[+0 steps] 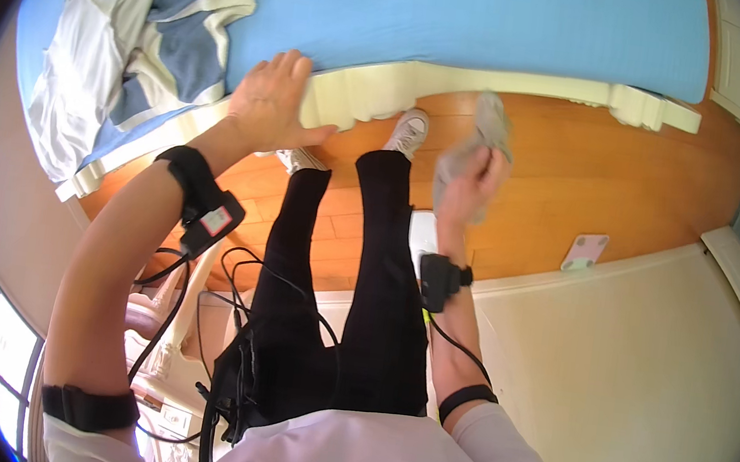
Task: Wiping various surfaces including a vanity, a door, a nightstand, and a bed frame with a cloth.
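In my right hand (468,191) is a crumpled grey cloth (493,123), gripped over the wooden floor to the right of my legs. Both hand and cloth are blurred, and part of the cloth is hidden behind the fingers. My left hand (271,104) has nothing in it; its thumb stands out from the other fingers. It is at the edge of the bed's cream side rail (359,94), close to the light-blue bed sheet (479,16). Whether it touches the rail, I cannot tell.
A blue, white and cream blanket (180,27) lies bunched on the bed's left. A pink scale-like square (585,252) rests on the floor (544,169) by the wall. Carved pale furniture (155,343) stands behind my left side, and black cables (268,270) hang beside my left leg.
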A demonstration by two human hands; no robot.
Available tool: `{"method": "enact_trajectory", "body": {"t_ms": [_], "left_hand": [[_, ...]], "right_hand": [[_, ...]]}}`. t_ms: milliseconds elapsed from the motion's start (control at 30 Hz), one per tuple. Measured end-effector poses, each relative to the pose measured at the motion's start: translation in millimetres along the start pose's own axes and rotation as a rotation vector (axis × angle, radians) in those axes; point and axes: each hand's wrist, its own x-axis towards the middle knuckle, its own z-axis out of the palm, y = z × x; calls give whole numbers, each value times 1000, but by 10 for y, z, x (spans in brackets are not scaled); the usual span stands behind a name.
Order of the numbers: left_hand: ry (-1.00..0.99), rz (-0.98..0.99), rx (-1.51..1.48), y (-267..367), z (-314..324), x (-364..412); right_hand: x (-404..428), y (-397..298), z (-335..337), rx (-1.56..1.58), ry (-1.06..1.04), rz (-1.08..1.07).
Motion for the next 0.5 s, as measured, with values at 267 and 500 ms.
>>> {"method": "enact_trajectory", "body": {"t_ms": [267, 500], "left_hand": [[-13, 5, 3, 89, 18, 83], [5, 17, 31, 134, -22, 73]], "right_hand": [[294, -5, 705, -57, -260, -229], [1512, 441, 147, -79, 120, -110]]}}
